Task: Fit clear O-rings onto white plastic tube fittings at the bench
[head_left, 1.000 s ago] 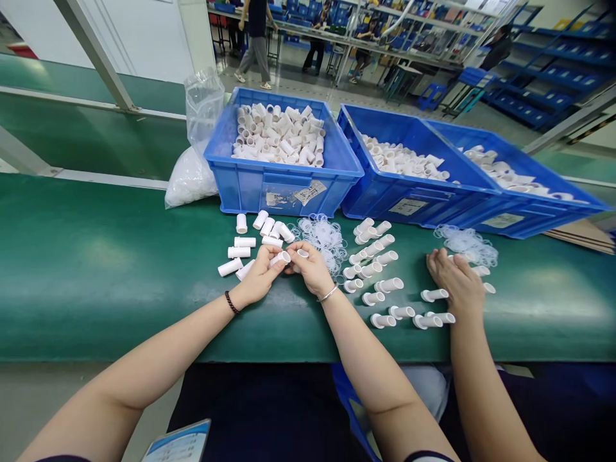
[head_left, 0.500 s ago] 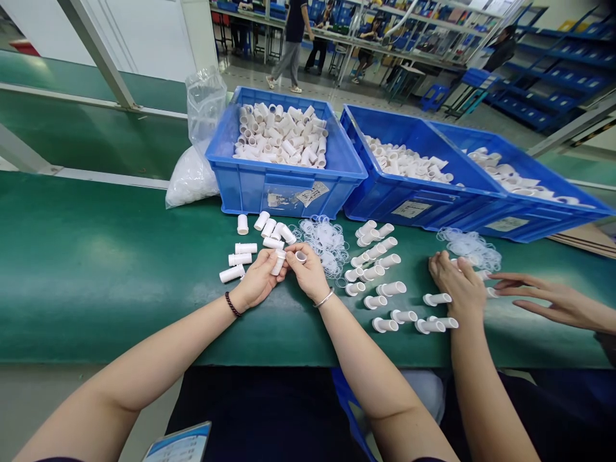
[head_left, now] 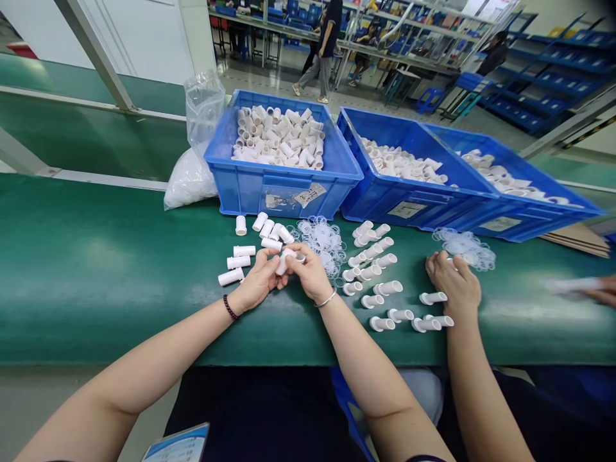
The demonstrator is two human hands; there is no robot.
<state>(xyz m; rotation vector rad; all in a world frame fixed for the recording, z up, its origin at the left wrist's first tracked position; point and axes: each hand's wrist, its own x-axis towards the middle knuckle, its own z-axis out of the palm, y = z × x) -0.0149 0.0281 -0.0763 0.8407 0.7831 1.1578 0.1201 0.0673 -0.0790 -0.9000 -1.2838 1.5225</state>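
My left hand (head_left: 257,279) is closed on a short white plastic pipe fitting (head_left: 283,262), low over the bench. My right hand (head_left: 308,276) meets it there, its thumb and fingers on the same fitting. A second white fitting (head_left: 301,257) shows its open end in the curl of my right fingers. Just beyond my right hand lies a heap of thin clear rings (head_left: 325,244). Several loose white fittings (head_left: 238,262) lie around my left hand, mostly on their sides. Whether a ring is in my fingers is too small to tell.
Blue bins (head_left: 283,186) of white fittings line the back, beside a clear plastic bag (head_left: 192,173). Several flanged fittings (head_left: 387,288) stand to my right. A co-worker's hand (head_left: 455,282) rests by another ring heap (head_left: 464,249); their other hand (head_left: 601,292) is blurred.
My right thumb and fingers have moved further over the fitting, which has turned slightly. The co-worker's far hand has swung right with a blurred white piece. A person in the background has walked right.
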